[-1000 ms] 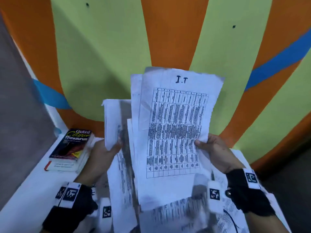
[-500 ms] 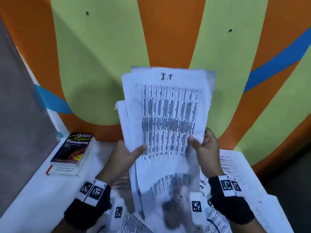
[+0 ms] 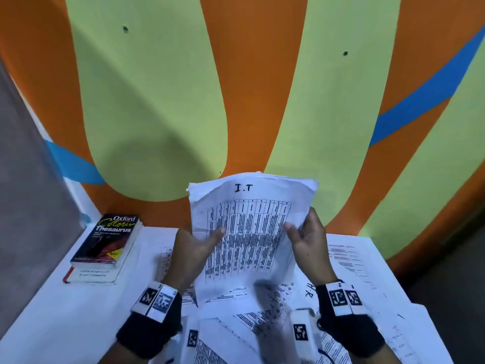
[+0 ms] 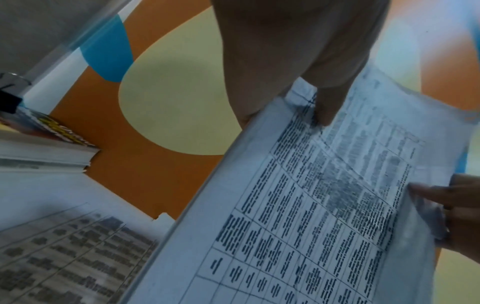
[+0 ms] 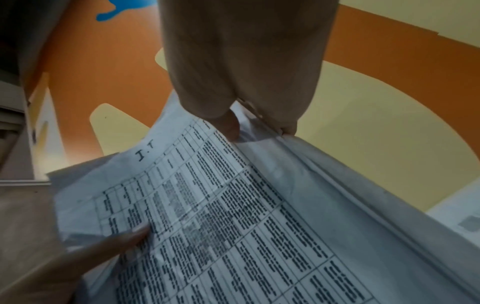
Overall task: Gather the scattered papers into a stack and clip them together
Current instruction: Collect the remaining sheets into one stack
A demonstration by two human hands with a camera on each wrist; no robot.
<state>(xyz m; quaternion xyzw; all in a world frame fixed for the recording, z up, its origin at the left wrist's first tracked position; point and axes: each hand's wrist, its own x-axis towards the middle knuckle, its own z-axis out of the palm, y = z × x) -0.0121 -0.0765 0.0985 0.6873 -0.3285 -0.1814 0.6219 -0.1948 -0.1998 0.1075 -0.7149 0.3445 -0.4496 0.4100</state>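
A bundle of printed sheets, its top page a table headed "I.T", stands upright above the white table. My left hand grips the bundle's left edge, thumb on the front page. My right hand pinches the right edge, thumb in front and fingers behind. The left wrist view shows the bundle under my left thumb. The right wrist view shows the bundle pinched by my right hand. More printed papers lie loose on the table beneath. No clip is in view.
A thesaurus book lies on another book at the table's back left. A painted orange, green and blue wall rises right behind the table. The table's right edge drops to a dark floor.
The sheets held apart in two hands have come together into one bundle. The bundle has dropped lower toward the table, and my left thumb now lies on its front page.
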